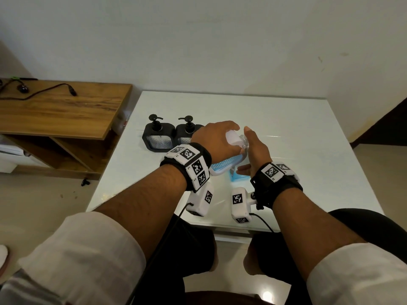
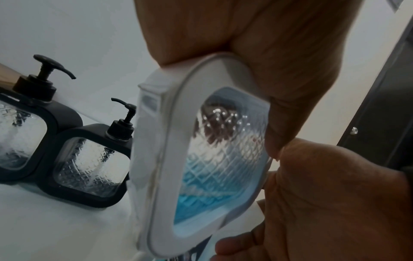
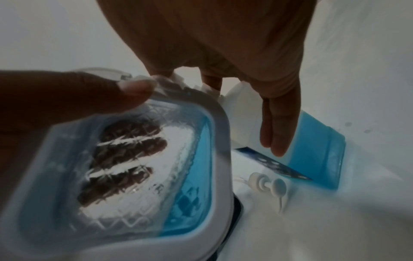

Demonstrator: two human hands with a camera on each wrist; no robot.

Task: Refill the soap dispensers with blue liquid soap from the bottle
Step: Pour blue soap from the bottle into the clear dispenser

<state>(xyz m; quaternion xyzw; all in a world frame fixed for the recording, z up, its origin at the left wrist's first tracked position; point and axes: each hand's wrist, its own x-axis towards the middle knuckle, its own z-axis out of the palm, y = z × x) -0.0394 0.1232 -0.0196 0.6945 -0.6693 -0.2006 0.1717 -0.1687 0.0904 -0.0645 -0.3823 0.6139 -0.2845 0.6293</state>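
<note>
A white-framed soap dispenser (image 1: 229,164) (image 2: 223,159) (image 3: 134,159) with a patterned clear window is tilted above the table, blue soap pooled in its lower part and its neck (image 1: 243,137) bare. My left hand (image 1: 211,133) (image 2: 257,53) grips it by the top, the fingers showing through the glass. My right hand (image 1: 255,150) (image 3: 223,44) is just to its right with the thumb up by the neck. Its straight fingers hang against the blue soap bottle (image 1: 239,177) (image 3: 317,150), which stands behind the dispenser. A white pump (image 3: 268,185) lies on the table near the bottle.
Two black-framed dispensers (image 1: 157,137) (image 1: 187,133) with pumps on stand side by side at the left of the white table (image 1: 286,139). A wooden shelf (image 1: 61,108) with a cable on it adjoins the table's left side. My knees are under the near edge.
</note>
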